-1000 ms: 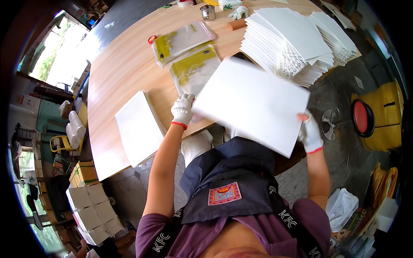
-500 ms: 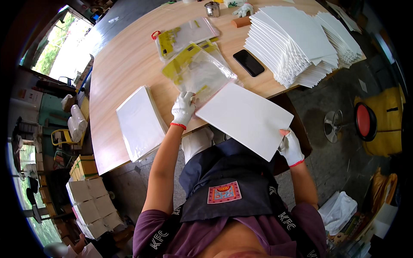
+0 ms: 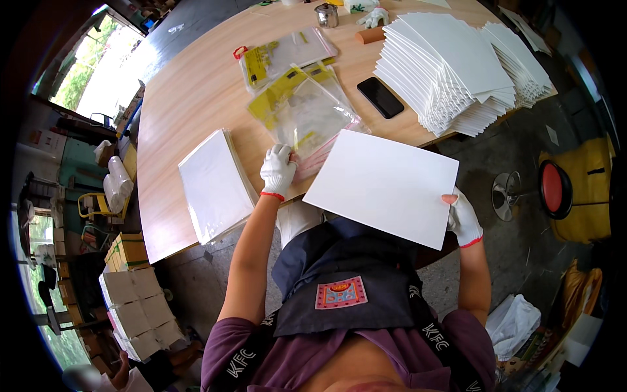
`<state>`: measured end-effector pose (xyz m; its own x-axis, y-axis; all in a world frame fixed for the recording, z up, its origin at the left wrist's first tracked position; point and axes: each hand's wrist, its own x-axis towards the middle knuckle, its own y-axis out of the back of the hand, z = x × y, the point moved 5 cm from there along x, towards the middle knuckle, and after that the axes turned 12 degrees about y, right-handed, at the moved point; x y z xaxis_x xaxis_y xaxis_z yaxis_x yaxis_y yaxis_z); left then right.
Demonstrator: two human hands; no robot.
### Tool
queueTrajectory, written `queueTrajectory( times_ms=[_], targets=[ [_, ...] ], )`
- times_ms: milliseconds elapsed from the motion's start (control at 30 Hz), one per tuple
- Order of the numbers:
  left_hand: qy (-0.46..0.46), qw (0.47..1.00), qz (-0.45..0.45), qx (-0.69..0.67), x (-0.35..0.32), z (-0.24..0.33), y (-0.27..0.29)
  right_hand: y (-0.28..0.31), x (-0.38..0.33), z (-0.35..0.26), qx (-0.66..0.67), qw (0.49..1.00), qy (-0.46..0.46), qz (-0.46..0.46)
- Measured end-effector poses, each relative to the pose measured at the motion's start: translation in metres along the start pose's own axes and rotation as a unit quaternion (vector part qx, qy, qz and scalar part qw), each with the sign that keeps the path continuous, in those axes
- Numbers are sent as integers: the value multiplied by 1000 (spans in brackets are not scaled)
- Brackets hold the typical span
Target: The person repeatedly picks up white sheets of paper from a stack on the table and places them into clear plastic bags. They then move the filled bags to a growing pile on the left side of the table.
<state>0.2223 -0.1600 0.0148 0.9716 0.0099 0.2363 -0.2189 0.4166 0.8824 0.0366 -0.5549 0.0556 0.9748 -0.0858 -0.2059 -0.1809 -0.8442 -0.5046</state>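
Observation:
My right hand (image 3: 465,219), in a white knit glove with a red cuff, grips the right edge of a flat white board (image 3: 382,189). The board is tilted above the table's front edge and my lap. My left hand (image 3: 279,171), gloved the same way, has its fingers curled at the near left corner of a clear plastic bag (image 3: 312,119) with a yellow printed end. The board's left corner is close to the bag's near edge and covers part of it. Left of my left hand lies a stack of white boards in clear film (image 3: 215,186).
More yellow-and-clear bags (image 3: 287,55) lie farther back on the wooden table (image 3: 189,98). A black phone (image 3: 380,98) sits beside a tall fanned stack of white boards (image 3: 450,65). A metal pot (image 3: 326,15), a brown roll (image 3: 370,34) and a spare glove (image 3: 373,17) stand behind. A red-seated stool (image 3: 555,189) is at right.
My right hand has moved right with the white board, which has swung to a flatter angle and drawn slightly away from my left hand. My left hand stays nearly in place at the bag.

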Motion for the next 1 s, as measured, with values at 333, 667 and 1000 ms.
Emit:
queueTrajectory(
  times_ms=[333,667,1000],
  targets=[
    [-1,994,16,-104,-9,8,27,-18,27,36,95,993,-25,-60],
    [4,966,-21,-259,-7,7,29,-19,29,83,156,987,-12,41],
    [-8,919,95,-383,-58,36,22,-64,10,67,108,993,43,-14]
  ],
)
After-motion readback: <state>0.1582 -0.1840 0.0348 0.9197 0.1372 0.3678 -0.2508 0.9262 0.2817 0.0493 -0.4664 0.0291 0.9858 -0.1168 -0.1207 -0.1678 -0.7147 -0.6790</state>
